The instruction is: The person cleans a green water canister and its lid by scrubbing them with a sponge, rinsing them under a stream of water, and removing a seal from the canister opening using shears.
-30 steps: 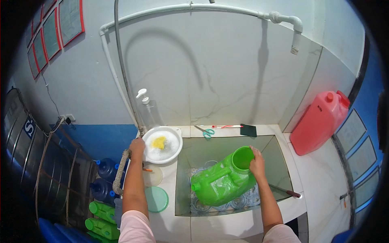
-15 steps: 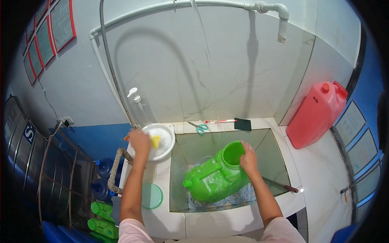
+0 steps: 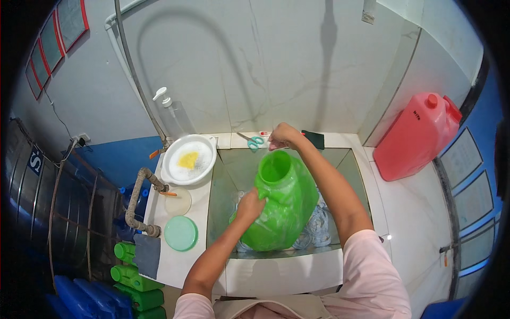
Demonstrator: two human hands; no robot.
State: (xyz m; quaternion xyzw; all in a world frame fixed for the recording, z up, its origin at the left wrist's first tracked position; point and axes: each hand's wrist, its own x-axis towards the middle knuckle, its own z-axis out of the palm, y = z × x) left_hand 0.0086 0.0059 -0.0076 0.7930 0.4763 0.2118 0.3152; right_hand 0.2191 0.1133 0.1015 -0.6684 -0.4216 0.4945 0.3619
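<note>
Okay, taking 12 o'clock as the wall side: the biggest thing here is the sunken sink, and the green jug is in it, at about the middle, tipped over some pale jumbled stuff that's too unclear to name. Best guess, the step in hand is steadying the suds-streaked jug at a tilt while one hand works near its opening. The next move probably calls for a firm grip, since wet plastic looks slippery, and likely both hands if it needs turning.

As for which way it points, the wide mouth faces up and toward roughly 12, maybe a touch toward 11. The long axis seems to run about 11 to 5, but it's foreshortened and the base is hidden, so don't hold anyone to that.

Over at 10 there's a white basin of foam on the counter. The left hand is clenched on the jug's 9 o'clock side, and the right hand is curled just past the mouth at 12; can't tell if it's pinching anything. Smallest stuff: teal-handled scissors at 11, and a yellow sponge in the foam.
</note>
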